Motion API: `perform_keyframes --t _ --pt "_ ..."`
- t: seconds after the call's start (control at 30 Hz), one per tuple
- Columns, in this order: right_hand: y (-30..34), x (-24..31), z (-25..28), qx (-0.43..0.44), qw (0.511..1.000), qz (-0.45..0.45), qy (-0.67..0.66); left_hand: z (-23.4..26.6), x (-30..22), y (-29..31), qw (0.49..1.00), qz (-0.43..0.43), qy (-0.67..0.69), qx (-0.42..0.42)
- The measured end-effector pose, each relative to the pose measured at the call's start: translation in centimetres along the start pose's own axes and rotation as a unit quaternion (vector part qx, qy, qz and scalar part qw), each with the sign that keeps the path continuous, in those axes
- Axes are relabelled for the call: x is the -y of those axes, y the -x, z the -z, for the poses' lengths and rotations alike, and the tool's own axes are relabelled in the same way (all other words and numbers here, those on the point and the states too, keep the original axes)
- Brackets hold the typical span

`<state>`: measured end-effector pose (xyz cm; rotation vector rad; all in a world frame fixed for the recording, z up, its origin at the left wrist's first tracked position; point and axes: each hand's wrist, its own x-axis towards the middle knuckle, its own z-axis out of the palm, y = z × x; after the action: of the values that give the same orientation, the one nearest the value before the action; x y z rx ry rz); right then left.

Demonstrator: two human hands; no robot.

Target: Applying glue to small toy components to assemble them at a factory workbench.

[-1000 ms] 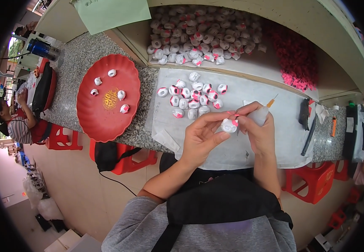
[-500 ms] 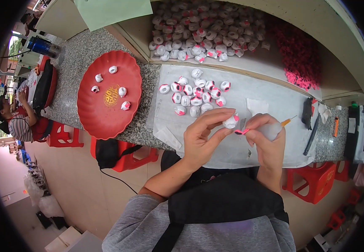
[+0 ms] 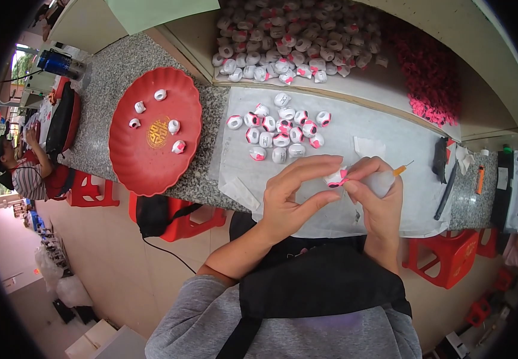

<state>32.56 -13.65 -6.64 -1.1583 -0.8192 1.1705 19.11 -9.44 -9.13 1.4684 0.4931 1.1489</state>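
Between the fingertips of my left hand (image 3: 289, 200) is a small rounded white piece (image 3: 332, 175), its far fingers stretched over it and the thumb below. A pink strip with a dark part (image 3: 338, 183) lies against that piece, pinched at its end by thumb and forefinger of my right hand (image 3: 378, 200). Tucked in the same right hand is a translucent squeeze bottle (image 3: 382, 183) with an orange needle tip (image 3: 399, 170) pointing away to the right. Just beyond my hands, several white rounded pieces with pink and black patches (image 3: 281, 140) stand on white paper (image 3: 414, 203).
A red scalloped tray (image 3: 130, 161) with several white pieces stands left. The shelf ahead bears a heap of white pieces (image 3: 295, 42) and a pink pile (image 3: 432, 90). A black tool (image 3: 447, 191) lies right. Red stools (image 3: 444, 260) stand below. Another person (image 3: 26, 167) sits far left.
The pink strip, apart from the white piece before, is now against it. My hands have come closer together, and the white piece has turned between my left fingers.
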Motion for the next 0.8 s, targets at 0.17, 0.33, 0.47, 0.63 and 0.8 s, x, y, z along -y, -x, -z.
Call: perform_keyframes --t 0.17,0.33,0.47,0.63,0.8 --pt "-0.1 -0.6 -0.1 0.007 0.997 0.079 -0.018 -0.1 -0.3 -0.1 0.992 0.047 0.114 -0.034" --pt "0.1 0.5 -1.0 0.064 0.997 0.035 -0.027 0.3 -0.1 0.2 0.974 0.079 0.213 0.006" --pt "0.1 -0.6 0.2 0.086 0.994 0.062 0.009 0.2 -0.3 0.2 0.970 0.103 0.220 0.011" --pt "0.5 -0.3 0.4 0.084 0.995 0.048 -0.020 0.0 -0.4 -0.1 0.982 0.075 0.172 0.029" --pt "0.5 -0.2 0.2 0.092 0.994 0.037 -0.042 0.1 -0.1 0.1 0.988 0.042 0.144 0.031"
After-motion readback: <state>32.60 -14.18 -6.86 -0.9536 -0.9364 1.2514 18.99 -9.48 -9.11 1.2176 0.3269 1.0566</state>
